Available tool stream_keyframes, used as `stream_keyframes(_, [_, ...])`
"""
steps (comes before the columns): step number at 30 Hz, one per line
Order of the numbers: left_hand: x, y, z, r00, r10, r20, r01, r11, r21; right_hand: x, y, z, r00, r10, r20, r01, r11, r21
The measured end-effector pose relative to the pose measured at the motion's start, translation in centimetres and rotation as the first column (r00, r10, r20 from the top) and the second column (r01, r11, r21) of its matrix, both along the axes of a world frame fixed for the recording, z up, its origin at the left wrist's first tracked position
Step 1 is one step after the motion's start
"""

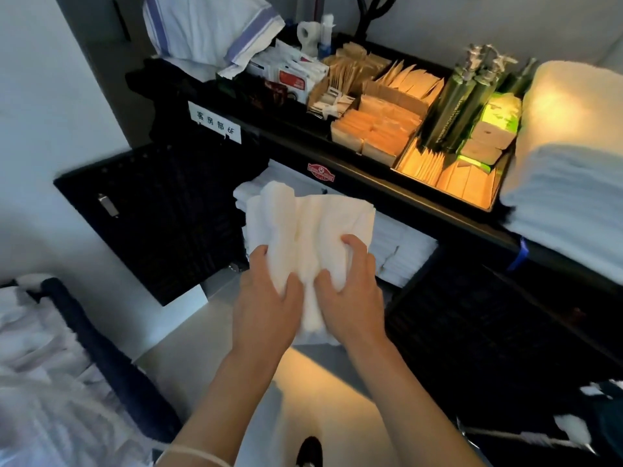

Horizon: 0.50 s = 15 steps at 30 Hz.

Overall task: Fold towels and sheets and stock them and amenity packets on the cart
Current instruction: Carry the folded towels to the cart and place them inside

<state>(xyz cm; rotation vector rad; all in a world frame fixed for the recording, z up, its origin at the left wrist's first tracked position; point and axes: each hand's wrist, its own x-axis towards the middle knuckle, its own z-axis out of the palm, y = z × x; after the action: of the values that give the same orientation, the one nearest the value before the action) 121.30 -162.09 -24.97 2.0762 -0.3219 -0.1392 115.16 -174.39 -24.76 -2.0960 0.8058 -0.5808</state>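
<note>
Hotel housekeeping area, black service cart (354, 183) stocked with amenity packets (381, 129), pump bottles (462, 96), folded towels (569, 156)

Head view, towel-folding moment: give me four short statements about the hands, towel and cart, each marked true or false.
1. Both hands, left hand and right hand, grip the white towel. True.
2. The towel lies flat on the floor. False: it is held up in front of the cart.
3. Green pump bottles stand in the cart's top tray. True.
4. The shelf behind the towel holds no linen. False: folded white linen is stacked there.
</note>
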Motion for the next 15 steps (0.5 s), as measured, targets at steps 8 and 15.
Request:
stream_keyframes(8, [4.8, -1.5, -2.1, 0.985, 0.158, -0.066, -0.154, 0.986, 0.071, 6.5, -2.4, -2.9, 0.984, 0.165, -0.063, -0.16, 0.984, 0.08])
stream_keyframes(15, [10.6, -1.2, -6.3, 0.977, 0.201, -0.075, -0.192, 0.975, 0.112, 12.6, -2.5, -6.5, 0.966, 0.237, -0.102, -0.218, 0.961, 0.168])
